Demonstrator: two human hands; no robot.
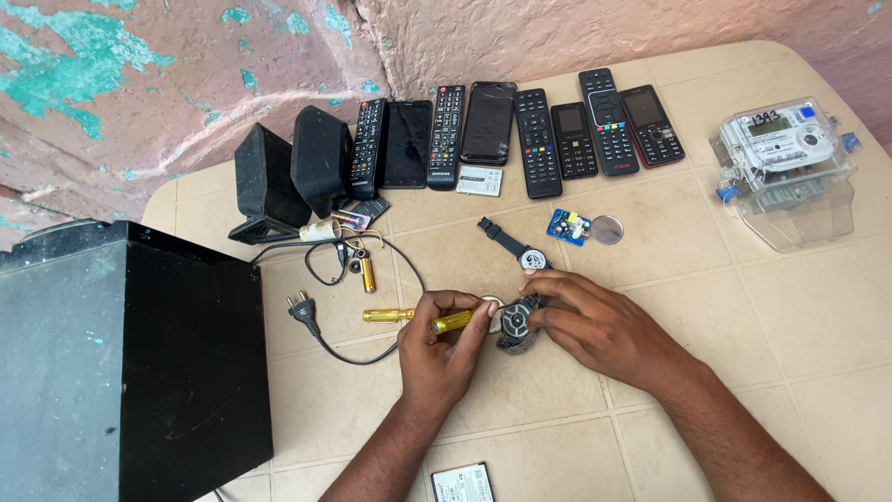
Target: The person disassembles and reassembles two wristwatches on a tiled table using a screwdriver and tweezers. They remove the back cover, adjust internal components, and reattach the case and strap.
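My left hand [444, 346] grips a yellow-handled screwdriver [452, 322], its tip pointing right toward a wristwatch. My right hand [595, 321] holds that dark wristwatch [517, 323] on the table, back side up, fingers around its case. A second watch [517, 249] with a black strap and pale face lies just beyond my hands. Another yellow screwdriver [386, 315] rests on the table left of my left hand.
A row of remote controls [536, 141] and phones [488, 122] lines the far edge by the wall. Two small black speakers [290, 174], a plug and cable [305, 312], a small blue circuit board [568, 227], a round metal disc [607, 230], an electric meter [786, 158] and a large black box [125, 363] surround the work spot.
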